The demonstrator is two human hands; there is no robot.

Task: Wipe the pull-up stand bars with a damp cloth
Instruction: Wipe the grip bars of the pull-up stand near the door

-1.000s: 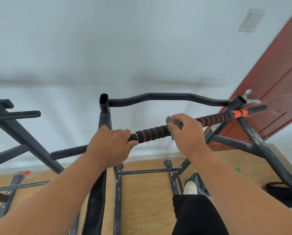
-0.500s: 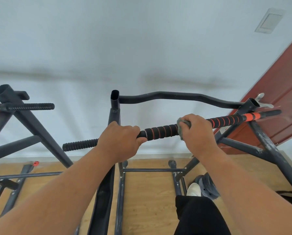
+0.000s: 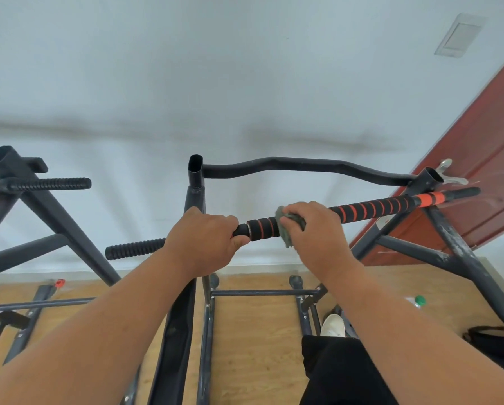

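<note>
A: Which way does the wipe run from here?

B: Along the grip bar (image 3: 370,210). Its long axis goes from near left, low, to far right, rising toward the door (image 3: 484,159). The right hand (image 3: 318,232) sits on it, fingers curled over the bar with the damp cloth (image 3: 288,229) bunched under them; a green-grey fold hangs out on the left side of the fist. The left hand (image 3: 207,241) grips the same bar just left of it, fingers wrapped fully round, nothing else in it.

A: So which hand does the work?

B: The right one, I judge. The long unwiped-looking stretch of orange-and-black foam lies to its right and farther off; only a short foam piece separates the two hands. The left hand seems to be steadying.

A: Count things for me, near to far.

B: Two hands, one cloth, one bar under them. Behind it, one wavy top bar (image 3: 303,165) joining two open-ended uprights. To the left, what looks like a second stand (image 3: 40,206) with its own ribbed handle, though it is cut off at the edge, so I cannot be sure. Below, a wooden floor (image 3: 253,346) carries the base rails.
</note>
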